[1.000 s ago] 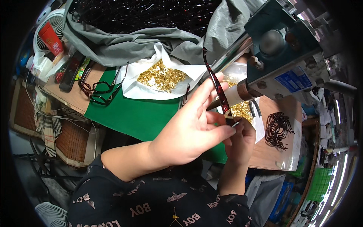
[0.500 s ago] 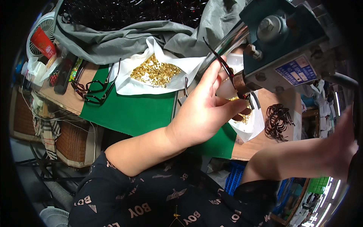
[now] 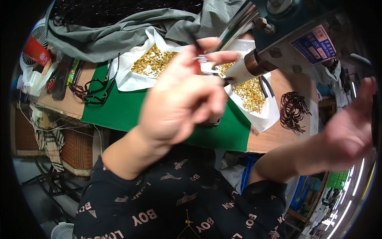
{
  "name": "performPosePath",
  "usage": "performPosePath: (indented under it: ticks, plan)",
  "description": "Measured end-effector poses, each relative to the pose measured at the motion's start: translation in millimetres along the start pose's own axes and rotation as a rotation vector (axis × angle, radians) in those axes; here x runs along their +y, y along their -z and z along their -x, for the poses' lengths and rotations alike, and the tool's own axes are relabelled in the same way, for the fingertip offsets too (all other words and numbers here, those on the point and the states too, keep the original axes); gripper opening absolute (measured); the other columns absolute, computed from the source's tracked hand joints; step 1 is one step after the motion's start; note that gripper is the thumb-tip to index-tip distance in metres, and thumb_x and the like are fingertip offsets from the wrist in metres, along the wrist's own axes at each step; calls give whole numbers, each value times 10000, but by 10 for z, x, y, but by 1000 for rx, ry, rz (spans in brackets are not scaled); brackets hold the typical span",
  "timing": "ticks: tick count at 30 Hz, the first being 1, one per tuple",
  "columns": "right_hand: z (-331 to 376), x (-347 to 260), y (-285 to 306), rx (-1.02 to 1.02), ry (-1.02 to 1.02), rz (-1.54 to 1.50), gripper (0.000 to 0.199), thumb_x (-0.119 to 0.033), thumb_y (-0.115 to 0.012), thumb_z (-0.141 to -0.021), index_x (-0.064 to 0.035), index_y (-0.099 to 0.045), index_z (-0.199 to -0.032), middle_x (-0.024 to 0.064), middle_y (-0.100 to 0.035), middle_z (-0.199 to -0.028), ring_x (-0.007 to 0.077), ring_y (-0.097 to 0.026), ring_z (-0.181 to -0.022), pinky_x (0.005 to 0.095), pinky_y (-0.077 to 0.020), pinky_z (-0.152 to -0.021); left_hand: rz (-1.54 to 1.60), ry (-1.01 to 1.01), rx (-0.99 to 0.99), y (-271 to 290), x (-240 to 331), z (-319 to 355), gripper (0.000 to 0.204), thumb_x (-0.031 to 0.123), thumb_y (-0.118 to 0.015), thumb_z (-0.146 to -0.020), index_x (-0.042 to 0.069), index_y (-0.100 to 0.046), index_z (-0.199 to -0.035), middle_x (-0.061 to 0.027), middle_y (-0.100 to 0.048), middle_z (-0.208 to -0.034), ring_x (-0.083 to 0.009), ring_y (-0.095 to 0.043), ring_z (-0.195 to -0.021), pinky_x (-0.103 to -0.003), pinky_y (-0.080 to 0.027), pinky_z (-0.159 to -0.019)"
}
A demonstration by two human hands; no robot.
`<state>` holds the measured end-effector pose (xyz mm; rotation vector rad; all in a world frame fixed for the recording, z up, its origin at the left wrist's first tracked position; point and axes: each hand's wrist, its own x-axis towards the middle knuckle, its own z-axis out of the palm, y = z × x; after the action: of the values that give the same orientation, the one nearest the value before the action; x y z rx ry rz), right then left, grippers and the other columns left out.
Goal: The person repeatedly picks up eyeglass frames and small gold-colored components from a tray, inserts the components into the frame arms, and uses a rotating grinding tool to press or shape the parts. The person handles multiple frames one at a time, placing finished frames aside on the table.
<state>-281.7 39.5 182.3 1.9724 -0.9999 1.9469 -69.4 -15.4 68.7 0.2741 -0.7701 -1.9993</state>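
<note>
My left hand (image 3: 175, 99), blurred by motion, is in front of the press, pinching a dark eyeglass temple (image 3: 193, 42). The temple rises past the fingertips, and its lower end is hidden by them. Just right of these fingers is the cylindrical ram (image 3: 240, 73) of a green and grey hand press (image 3: 296, 44). My right hand (image 3: 350, 125) is raised at the far right, partly lost in the dark rim, so its grip does not show. White paper with small gold-coloured metal parts (image 3: 252, 93) lies below the ram.
Another paper of gold parts (image 3: 149, 61) is on the green mat (image 3: 123, 111). Dark eyeglass frames (image 3: 95, 89) rest to the left. A bundle of dark temples (image 3: 293, 111) lies on the wooden tabletop at right. Grey cloth (image 3: 119, 34) drapes across the back, with a red cup (image 3: 36, 51) beside it.
My left hand has drawn the temple away from the press ram, moving left. My right hand has shifted slightly and still stays at the right edge. The view has tilted a little.
</note>
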Motion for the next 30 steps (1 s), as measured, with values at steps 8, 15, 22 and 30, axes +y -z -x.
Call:
performPosePath:
  ticks: [8,15,22,30]
  plan:
    - [1972,1166,-93,-494,-1016,445,133,-119,-704,-769,-12,-651,-827,73,-627,-778,157,-602,-716,278,-484,-680,138,-3,161,1399,395,568,453,172,-370,-987,-18,-313,-1395,-30,-604,-950,-29,-368,-459,-168,-297,-437]
    - [1940,1191,-296,-719,-720,760,127,-116,-680,-757,-8,-612,-759,120,-582,-771,255,-583,-710,344,-473,-676,-772,-142,637,1572,384,702,516,231,-424,-992,-51,-281,-1399,-200,-497,-1291,-215,-542,-1104,-317,-423,-957]
    - [1833,1130,28,-439,-1034,409,107,-78,-635,-845,12,-582,-864,74,-619,-793,116,-584,-711,258,-471,-666,-2025,-278,82,979,8,497,664,178,-718,-753,-21,-422,-1313,-218,-372,-1398,-368,-354,-1302,-427,-275,-1083]
    - [1736,469,-135,-256,-1071,73,80,54,-646,-811,19,-629,-881,31,-624,-821,96,-582,-744,219,-480,-702,-1859,-262,-163,1066,-50,559,396,67,-676,-768,3,-580,-1147,-163,-639,-1068,-314,-597,-1032,-401,-436,-949]
